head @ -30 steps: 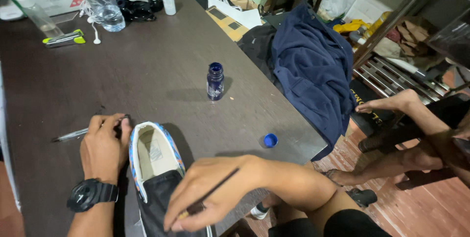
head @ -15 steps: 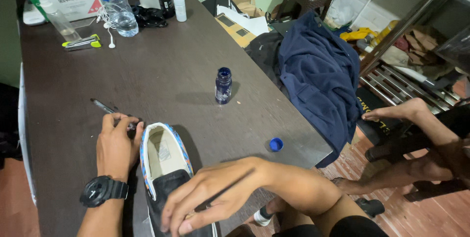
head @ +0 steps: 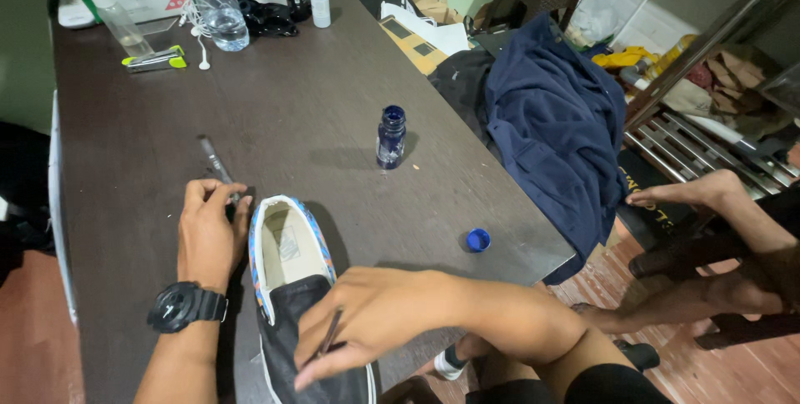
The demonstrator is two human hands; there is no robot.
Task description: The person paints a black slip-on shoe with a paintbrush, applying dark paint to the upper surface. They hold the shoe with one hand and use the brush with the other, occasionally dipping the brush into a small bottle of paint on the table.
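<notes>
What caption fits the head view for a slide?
Right hand holds a thin brush over a slip-on shoe; left hand grips a pen.

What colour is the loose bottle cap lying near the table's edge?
Bright blue; the bottle cap shows best in the head view, right of the shoe.

A navy jacket (head: 554, 129) drapes the table's (head: 292, 112) right edge.

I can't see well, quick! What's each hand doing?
Left hand: closed on a grey pen, beside the shoe.
Right hand: closed on a thin brush, over the shoe.
</notes>
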